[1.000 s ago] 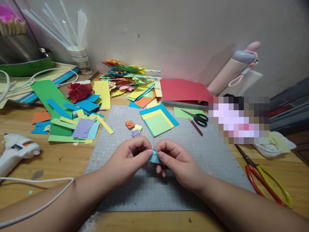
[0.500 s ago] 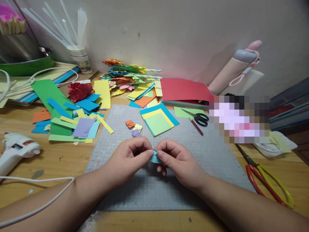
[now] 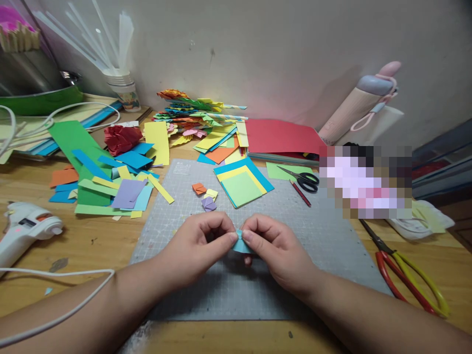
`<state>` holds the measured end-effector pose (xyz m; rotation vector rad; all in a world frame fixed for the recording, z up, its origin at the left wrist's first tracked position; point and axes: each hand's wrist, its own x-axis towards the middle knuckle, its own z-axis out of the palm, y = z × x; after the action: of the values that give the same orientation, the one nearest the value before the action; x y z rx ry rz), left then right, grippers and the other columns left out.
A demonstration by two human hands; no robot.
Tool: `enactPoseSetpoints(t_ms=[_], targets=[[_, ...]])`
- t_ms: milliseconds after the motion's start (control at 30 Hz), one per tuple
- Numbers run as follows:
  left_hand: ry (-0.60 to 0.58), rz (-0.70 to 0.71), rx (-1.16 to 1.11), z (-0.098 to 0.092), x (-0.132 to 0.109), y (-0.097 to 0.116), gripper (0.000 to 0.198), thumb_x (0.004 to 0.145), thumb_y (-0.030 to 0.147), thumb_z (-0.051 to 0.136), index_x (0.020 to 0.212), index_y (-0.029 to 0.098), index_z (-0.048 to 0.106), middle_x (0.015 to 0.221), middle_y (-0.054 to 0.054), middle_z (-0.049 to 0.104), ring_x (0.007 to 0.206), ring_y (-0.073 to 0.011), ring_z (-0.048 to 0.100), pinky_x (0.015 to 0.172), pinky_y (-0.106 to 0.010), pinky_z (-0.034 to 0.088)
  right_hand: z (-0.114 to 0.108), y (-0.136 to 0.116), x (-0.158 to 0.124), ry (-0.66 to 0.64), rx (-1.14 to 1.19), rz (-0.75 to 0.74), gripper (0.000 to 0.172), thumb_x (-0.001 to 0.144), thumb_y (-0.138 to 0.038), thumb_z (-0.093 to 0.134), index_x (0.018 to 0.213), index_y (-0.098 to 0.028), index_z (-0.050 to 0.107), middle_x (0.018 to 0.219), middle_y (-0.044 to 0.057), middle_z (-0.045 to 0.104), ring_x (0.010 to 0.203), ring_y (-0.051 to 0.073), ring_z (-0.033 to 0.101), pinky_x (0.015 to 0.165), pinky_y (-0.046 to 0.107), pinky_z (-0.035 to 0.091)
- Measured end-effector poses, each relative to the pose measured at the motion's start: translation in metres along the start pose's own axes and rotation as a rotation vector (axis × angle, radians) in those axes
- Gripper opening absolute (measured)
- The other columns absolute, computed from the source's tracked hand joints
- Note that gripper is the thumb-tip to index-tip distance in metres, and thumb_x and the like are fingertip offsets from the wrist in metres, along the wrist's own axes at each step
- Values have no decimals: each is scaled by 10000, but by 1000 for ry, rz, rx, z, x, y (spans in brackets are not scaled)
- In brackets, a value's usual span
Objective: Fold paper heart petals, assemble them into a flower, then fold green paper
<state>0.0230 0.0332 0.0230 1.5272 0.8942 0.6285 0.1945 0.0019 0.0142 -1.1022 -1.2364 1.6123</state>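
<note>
Between my two hands is a small piece of light blue paper (image 3: 241, 245), folded along its upper edge and held above the grey cutting mat (image 3: 221, 300). My left hand (image 3: 208, 241) pinches its left side with thumb and forefinger. On the other side my right hand (image 3: 275, 248) is closed on the paper, its thumb on the upper fold; a fingertip shows below. Just beyond the hands lie small folded papers in orange (image 3: 199, 189), pale yellow (image 3: 211, 194) and purple (image 3: 208, 204). A stack of square papers (image 3: 242, 187) in green, yellow and blue rests behind them.
Black scissors (image 3: 308, 182) and a dark red pencil (image 3: 300, 193) lie at the mat's back right. Large red-and-yellow-handled scissors (image 3: 401, 270) lie further right. Paper scraps (image 3: 127, 194) and a glue gun (image 3: 27, 228) are at left; its white cable (image 3: 73, 312) crosses over my left forearm.
Both hands have shifted very slightly right with the light blue paper. The fold at its upper edge looks flatter, and more of the lower part shows.
</note>
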Motion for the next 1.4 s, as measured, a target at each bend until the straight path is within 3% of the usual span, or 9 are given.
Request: enactPoseSetpoints(t_ms=[400, 633, 967, 1167, 1400], targets=[[-19, 35, 55, 4, -3, 0, 172, 805, 265, 525, 668, 161, 520, 634, 29, 483, 628, -121, 446, 601, -252, 362, 1, 0, -3, 94, -272, -170, 193, 801, -205, 549, 628, -177, 468, 614, -41, 438, 576, 95, 407, 545, 240, 346], [81, 24, -80, 1, 0, -3, 191, 824, 273, 541, 673, 165, 499, 640, 33, 503, 633, -113, 470, 611, -242, 370, -2, 2, 3, 28, 7, -27, 167, 850, -350, 554, 830, -190, 510, 646, -45, 504, 542, 98, 515, 535, 249, 450], [-1, -10, -124, 4, -1, -3, 215, 821, 305, 549, 664, 165, 509, 680, 4, 562, 665, -131, 526, 631, -256, 404, -1, -1, 2, 73, -17, 47, 171, 792, -333, 610, 778, -186, 523, 576, -50, 514, 496, 86, 500, 476, 217, 421], [72, -55, -166, 2, 3, -2, 117, 772, 256, 602, 733, 155, 557, 662, 28, 541, 617, -105, 496, 592, -228, 391, -1, -1, 1, 68, -39, 101, 179, 783, -315, 620, 724, -182, 516, 550, -43, 541, 476, 85, 497, 467, 217, 404], [-10, -125, -305, -1, 5, -6, 163, 791, 301, 608, 744, 145, 600, 607, 35, 534, 584, -94, 477, 589, -228, 371, -4, 3, 4, 45, 130, 136, 207, 767, -328, 662, 733, -176, 525, 577, -22, 601, 489, 88, 543, 453, 194, 436]])
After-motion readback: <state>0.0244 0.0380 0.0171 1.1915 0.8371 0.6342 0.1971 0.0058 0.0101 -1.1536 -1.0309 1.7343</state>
